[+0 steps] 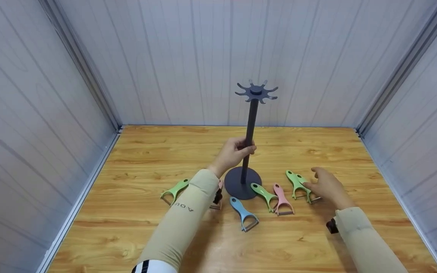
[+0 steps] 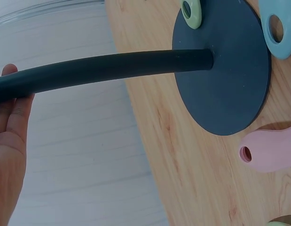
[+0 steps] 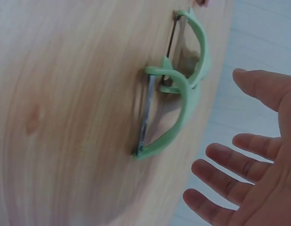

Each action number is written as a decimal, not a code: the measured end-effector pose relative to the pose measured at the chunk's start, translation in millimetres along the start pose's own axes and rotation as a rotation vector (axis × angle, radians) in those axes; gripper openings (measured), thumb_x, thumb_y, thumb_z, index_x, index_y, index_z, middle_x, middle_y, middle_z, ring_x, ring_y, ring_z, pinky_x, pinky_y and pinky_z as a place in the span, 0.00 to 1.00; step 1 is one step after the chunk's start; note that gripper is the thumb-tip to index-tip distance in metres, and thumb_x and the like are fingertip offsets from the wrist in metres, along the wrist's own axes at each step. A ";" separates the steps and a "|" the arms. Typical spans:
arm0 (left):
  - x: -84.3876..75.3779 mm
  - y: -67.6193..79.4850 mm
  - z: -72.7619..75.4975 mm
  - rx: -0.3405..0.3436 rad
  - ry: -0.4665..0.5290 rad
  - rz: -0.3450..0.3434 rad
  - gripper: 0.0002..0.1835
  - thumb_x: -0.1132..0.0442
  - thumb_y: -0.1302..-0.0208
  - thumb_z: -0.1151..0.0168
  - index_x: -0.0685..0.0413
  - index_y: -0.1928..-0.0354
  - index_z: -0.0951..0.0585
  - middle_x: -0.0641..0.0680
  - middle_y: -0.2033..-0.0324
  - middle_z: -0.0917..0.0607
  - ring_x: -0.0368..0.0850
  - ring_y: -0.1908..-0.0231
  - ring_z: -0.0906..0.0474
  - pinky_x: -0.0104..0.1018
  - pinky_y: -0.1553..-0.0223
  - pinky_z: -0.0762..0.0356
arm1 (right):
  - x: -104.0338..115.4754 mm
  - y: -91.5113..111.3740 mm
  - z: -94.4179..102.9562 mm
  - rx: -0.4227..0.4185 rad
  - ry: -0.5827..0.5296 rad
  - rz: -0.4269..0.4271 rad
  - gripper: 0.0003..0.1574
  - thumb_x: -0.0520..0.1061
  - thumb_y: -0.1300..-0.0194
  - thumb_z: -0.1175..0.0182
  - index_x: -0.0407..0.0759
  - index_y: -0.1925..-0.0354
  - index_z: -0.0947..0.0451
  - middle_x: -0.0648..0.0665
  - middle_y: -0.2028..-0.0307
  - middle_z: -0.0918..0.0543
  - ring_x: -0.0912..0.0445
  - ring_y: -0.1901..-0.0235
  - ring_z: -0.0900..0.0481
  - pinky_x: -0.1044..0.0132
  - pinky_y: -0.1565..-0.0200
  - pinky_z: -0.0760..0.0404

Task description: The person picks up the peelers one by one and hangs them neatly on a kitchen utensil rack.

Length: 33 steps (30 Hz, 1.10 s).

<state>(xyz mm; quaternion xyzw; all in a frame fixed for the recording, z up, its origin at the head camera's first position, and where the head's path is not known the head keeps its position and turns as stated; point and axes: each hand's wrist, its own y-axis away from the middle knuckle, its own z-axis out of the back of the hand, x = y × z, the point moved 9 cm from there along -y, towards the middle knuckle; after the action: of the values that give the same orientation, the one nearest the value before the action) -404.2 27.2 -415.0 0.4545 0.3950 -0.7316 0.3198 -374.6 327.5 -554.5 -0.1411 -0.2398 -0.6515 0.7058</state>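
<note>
A dark grey stand with a round base (image 1: 234, 185), a tall pole (image 1: 252, 119) and a ring of curved hooks (image 1: 256, 90) stands upright on the table. My left hand (image 1: 233, 154) grips the pole around its middle, as the left wrist view confirms. Two green peelers (image 3: 180, 113) lie one against the other right of the stand. Over them is my right hand (image 1: 327, 187), its fingers spread and holding nothing. In front of the base lie a blue peeler (image 1: 241, 210), a green peeler (image 1: 264, 193) and a pink peeler (image 1: 281, 197).
Left of the stand, another green peeler (image 1: 176, 188) lies partly behind my left sleeve. A second pink peeler (image 2: 267, 149) is mostly hidden by that arm in the head view. White panel walls (image 1: 188, 60) enclose the wooden table (image 1: 146, 151) at the back and both sides.
</note>
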 end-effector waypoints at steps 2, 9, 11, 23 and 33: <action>7.3 -2.3 -0.7 -0.003 -0.001 -0.002 0.08 0.67 0.30 0.42 0.68 0.59 0.18 0.69 0.64 0.15 0.42 0.67 0.19 0.63 0.53 0.23 | -2.4 -0.4 -2.1 0.010 -0.005 -0.006 0.46 0.54 0.32 0.39 0.29 0.29 0.44 0.22 0.39 0.31 0.30 0.43 0.28 0.35 0.49 0.27; 33.1 -8.2 -1.3 -0.049 -0.023 0.013 0.09 0.59 0.30 0.40 0.59 0.60 0.18 0.66 0.63 0.15 0.44 0.65 0.19 0.56 0.55 0.21 | -12.0 -3.1 -7.3 0.015 -0.008 -0.023 0.40 0.52 0.31 0.40 0.27 0.33 0.38 0.22 0.44 0.27 0.31 0.48 0.24 0.38 0.53 0.24; 34.1 -8.2 -0.4 -0.060 -0.036 0.015 0.08 0.58 0.31 0.39 0.56 0.61 0.17 0.62 0.64 0.14 0.44 0.65 0.19 0.51 0.56 0.20 | -14.3 -4.3 -8.8 0.011 -0.010 -0.022 0.39 0.51 0.31 0.41 0.27 0.34 0.37 0.22 0.45 0.25 0.32 0.48 0.24 0.38 0.53 0.24; 33.7 -7.1 -0.6 -0.064 -0.043 0.021 0.08 0.53 0.31 0.38 0.47 0.62 0.16 0.51 0.66 0.13 0.43 0.63 0.17 0.43 0.56 0.19 | -20.3 -6.4 -9.5 -0.005 0.009 -0.032 0.31 0.48 0.31 0.41 0.27 0.40 0.29 0.25 0.51 0.20 0.45 0.67 0.17 0.46 0.62 0.20; 34.7 -6.2 0.4 -0.071 -0.040 0.015 0.06 0.54 0.31 0.39 0.45 0.63 0.16 0.52 0.65 0.13 0.43 0.63 0.18 0.43 0.58 0.19 | -19.7 -11.6 -12.8 0.019 0.043 -0.025 0.24 0.45 0.33 0.38 0.30 0.45 0.23 0.37 0.63 0.17 0.54 0.76 0.23 0.59 0.74 0.25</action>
<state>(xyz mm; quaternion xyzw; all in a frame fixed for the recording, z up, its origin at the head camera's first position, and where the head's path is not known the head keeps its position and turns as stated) -422.7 26.1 -445.0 0.4310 0.4107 -0.7236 0.3492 -384.8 336.4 -576.9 -0.1173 -0.2326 -0.6606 0.7041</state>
